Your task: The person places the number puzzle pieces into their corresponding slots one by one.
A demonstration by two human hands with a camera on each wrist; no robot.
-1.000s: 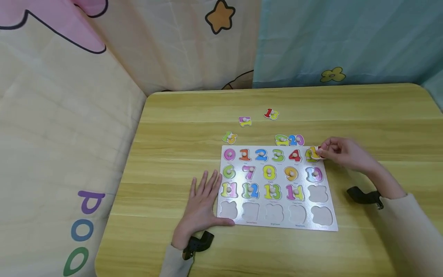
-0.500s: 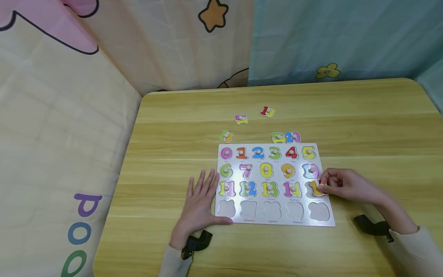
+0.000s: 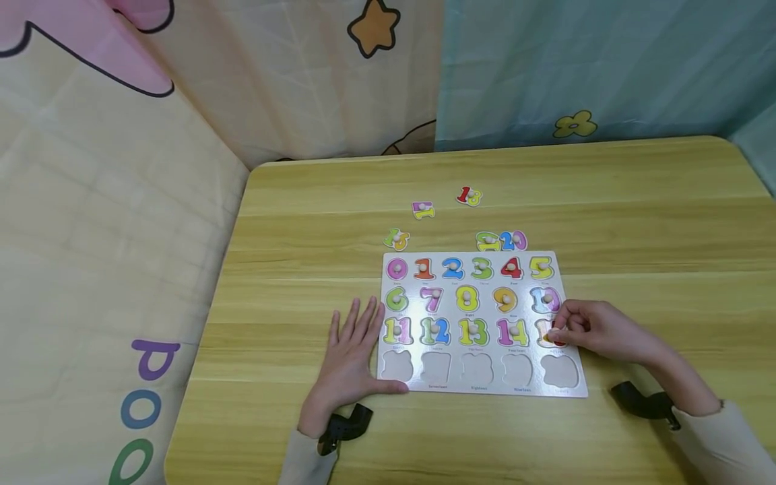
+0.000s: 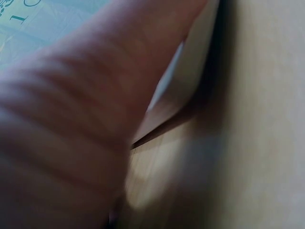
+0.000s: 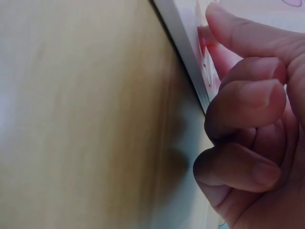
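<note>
A white number puzzle board (image 3: 497, 391) lies on the table, its top three rows filled with knobbed number pieces and its bottom row showing recesses. My right hand (image 3: 597, 330) pinches a number piece (image 3: 543, 327) starting with an orange 1 by its knob, over the last recess of the third row. The fingers hide most of this piece. In the right wrist view, thumb and index finger meet at its red part (image 5: 202, 42), close on the board, and the other fingers curl inward. Spread along the board's left edge, my left hand (image 3: 348, 364) rests with its thumb over the lower-left corner.
Behind the board lie loose number pieces: a red-yellow 18 (image 3: 469, 196), a purple-yellow piece (image 3: 423, 209), a green-orange 16 (image 3: 397, 239), a green-yellow piece (image 3: 488, 240) and a 20 (image 3: 513, 240). Printed curtains (image 3: 291, 81) hang behind the wooden table (image 3: 303, 236).
My right hand has carried the number piece from over the 5 at the top right down to the third row's last recess, where it now sits lined up. My left hand stays put.
</note>
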